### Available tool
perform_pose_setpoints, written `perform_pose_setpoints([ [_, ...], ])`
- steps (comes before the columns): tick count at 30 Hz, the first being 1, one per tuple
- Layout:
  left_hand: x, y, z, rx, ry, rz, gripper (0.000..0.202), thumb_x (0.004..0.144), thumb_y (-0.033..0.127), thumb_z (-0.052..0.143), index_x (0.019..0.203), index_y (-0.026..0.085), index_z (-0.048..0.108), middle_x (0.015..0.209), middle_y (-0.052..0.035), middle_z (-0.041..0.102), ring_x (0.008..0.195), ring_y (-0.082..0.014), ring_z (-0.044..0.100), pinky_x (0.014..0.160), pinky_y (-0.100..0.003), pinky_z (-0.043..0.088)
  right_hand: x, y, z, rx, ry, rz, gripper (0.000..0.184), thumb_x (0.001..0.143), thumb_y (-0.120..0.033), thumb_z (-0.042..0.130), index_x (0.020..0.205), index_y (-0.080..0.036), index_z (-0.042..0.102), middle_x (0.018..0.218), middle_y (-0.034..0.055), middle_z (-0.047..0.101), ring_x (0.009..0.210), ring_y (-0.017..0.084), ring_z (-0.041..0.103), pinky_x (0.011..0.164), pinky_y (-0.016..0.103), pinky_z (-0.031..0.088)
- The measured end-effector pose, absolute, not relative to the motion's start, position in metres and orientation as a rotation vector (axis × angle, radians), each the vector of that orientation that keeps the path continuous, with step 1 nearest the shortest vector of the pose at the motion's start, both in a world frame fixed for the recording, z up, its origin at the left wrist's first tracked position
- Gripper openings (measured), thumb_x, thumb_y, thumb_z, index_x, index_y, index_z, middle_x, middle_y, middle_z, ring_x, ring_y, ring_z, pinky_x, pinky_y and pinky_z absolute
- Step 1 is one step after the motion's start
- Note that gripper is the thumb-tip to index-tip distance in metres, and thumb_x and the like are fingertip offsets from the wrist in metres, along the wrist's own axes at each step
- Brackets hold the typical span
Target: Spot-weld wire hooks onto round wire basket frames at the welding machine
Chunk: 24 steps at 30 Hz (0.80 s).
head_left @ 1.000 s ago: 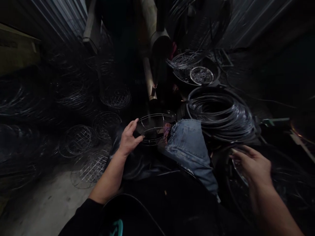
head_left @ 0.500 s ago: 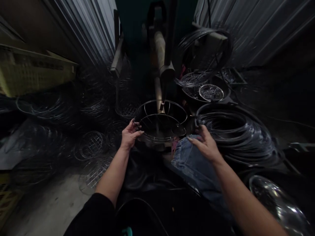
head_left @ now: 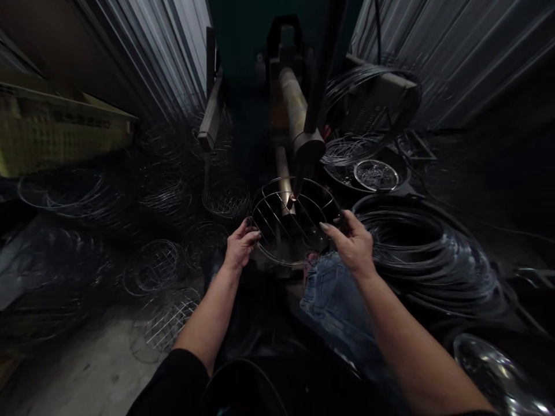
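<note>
A round wire basket frame [head_left: 295,222] is tilted up in front of me, under the tip of a dark machine arm [head_left: 310,147]. My left hand [head_left: 240,245] grips the frame's left rim with fingers closed. My right hand [head_left: 351,242] holds the right rim, fingers curled over the wire. The frame's ribs run across its open face. A folded blue denim cloth [head_left: 338,300] lies just below my right hand.
Several finished wire baskets [head_left: 154,266] cover the floor on the left. Large coils of dark wire [head_left: 425,248] lie on the right, a shiny dish of small rings [head_left: 375,173] behind them. Corrugated metal walls [head_left: 165,52] close both sides. A yellow crate [head_left: 56,133] sits far left.
My right hand came from the far right onto the frame's right rim. Both hands raised and tilted the frame up under the machine arm.
</note>
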State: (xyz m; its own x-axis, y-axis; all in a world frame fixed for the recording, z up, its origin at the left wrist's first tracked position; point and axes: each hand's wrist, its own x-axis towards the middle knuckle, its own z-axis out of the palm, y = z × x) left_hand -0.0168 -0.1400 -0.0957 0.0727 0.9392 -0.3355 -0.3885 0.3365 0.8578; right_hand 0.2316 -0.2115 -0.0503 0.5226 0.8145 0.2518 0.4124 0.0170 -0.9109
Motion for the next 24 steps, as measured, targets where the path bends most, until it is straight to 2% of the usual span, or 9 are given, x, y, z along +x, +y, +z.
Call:
perform_pose_setpoints([
  [3, -0.011, -0.142, -0.082, 0.64, 1.137, 1.037, 0.065, 0.058, 0.036, 0.082, 0.118, 0.021, 0.061, 0.086, -0.0014, 0.062, 0.062, -0.0118, 0.06, 0.054, -0.024, 0.046, 0.229, -0.205, -0.034, -1.52, -1.028, 0.432, 0.032, 0.073, -0.049, 0.07, 0.077, -0.018, 0.061, 0.068, -0.003, 0.051, 0.062, 0.011, 0.045, 0.058, 0.024, 0.04],
  [6, -0.01, -0.144, -0.063, 0.649, 1.176, 1.044, 0.056, 0.059, 0.043, 0.08, 0.107, 0.018, 0.064, 0.086, -0.0016, 0.06, 0.057, -0.0105, 0.058, 0.049, -0.022, 0.043, 0.227, -0.19, -0.023, -1.361, -0.86, 0.575, 0.025, 0.073, -0.04, 0.069, 0.071, -0.018, 0.058, 0.061, -0.005, 0.047, 0.051, 0.008, 0.038, 0.045, 0.02, 0.032],
  [9, -0.014, -0.146, -0.044, 0.707, 1.127, 1.076, 0.048, 0.058, 0.036, 0.081, 0.099, 0.019, 0.064, 0.094, -0.0018, 0.059, 0.067, -0.0113, 0.061, 0.052, -0.021, 0.045, 0.225, -0.17, -0.015, -1.287, -0.679, 0.697, 0.019, 0.067, -0.031, 0.069, 0.067, -0.017, 0.056, 0.058, -0.0058, 0.046, 0.043, 0.006, 0.034, 0.036, 0.018, 0.025],
  [11, -0.016, -0.148, -0.033, 0.714, 1.093, 1.099, 0.047, 0.057, 0.029, 0.081, 0.099, 0.021, 0.062, 0.098, -0.0008, 0.058, 0.075, -0.0128, 0.061, 0.058, -0.025, 0.05, 0.222, -0.158, -0.01, -1.285, -0.615, 0.771, 0.019, 0.066, -0.028, 0.069, 0.066, -0.017, 0.054, 0.059, -0.0056, 0.047, 0.039, 0.005, 0.034, 0.033, 0.017, 0.023],
  [14, -0.015, -0.146, -0.022, 0.666, 1.096, 1.164, 0.052, 0.058, 0.022, 0.079, 0.106, 0.023, 0.058, 0.091, 0.001, 0.058, 0.076, -0.014, 0.061, 0.061, -0.03, 0.053, 0.218, -0.144, -0.007, -1.297, -0.591, 0.875, 0.023, 0.067, -0.033, 0.07, 0.071, -0.017, 0.054, 0.066, -0.0038, 0.054, 0.039, 0.004, 0.04, 0.031, 0.016, 0.025],
  [18, -0.01, -0.134, -0.018, 0.595, 1.127, 1.212, 0.051, 0.058, 0.017, 0.076, 0.105, 0.022, 0.057, 0.079, 0.0019, 0.058, 0.068, -0.0138, 0.061, 0.054, -0.024, 0.049, 0.224, -0.157, -0.014, -1.34, -0.646, 0.818, 0.03, 0.069, -0.044, 0.07, 0.082, -0.018, 0.061, 0.078, -0.0018, 0.06, 0.054, 0.007, 0.054, 0.038, 0.014, 0.034],
  [21, -0.008, -0.127, -0.02, 0.602, 1.108, 1.202, 0.043, 0.06, 0.016, 0.073, 0.1, 0.022, 0.059, 0.077, 0.0015, 0.06, 0.062, -0.0133, 0.061, 0.051, -0.023, 0.048, 0.259, -0.206, -0.029, -1.434, -0.681, 0.739, 0.039, 0.063, -0.043, 0.075, 0.092, -0.018, 0.067, 0.076, -0.0004, 0.064, 0.059, 0.011, 0.059, 0.044, 0.017, 0.04],
  [24, -0.007, -0.121, -0.026, 0.688, 1.065, 1.24, 0.031, 0.064, 0.014, 0.067, 0.094, 0.021, 0.06, 0.073, 0.0022, 0.059, 0.055, -0.0129, 0.06, 0.047, -0.022, 0.048, 0.319, -0.288, -0.048, -1.601, -0.562, 0.627, 0.045, 0.057, -0.038, 0.078, 0.095, -0.014, 0.068, 0.074, 0.0019, 0.067, 0.053, 0.012, 0.059, 0.044, 0.02, 0.042],
])
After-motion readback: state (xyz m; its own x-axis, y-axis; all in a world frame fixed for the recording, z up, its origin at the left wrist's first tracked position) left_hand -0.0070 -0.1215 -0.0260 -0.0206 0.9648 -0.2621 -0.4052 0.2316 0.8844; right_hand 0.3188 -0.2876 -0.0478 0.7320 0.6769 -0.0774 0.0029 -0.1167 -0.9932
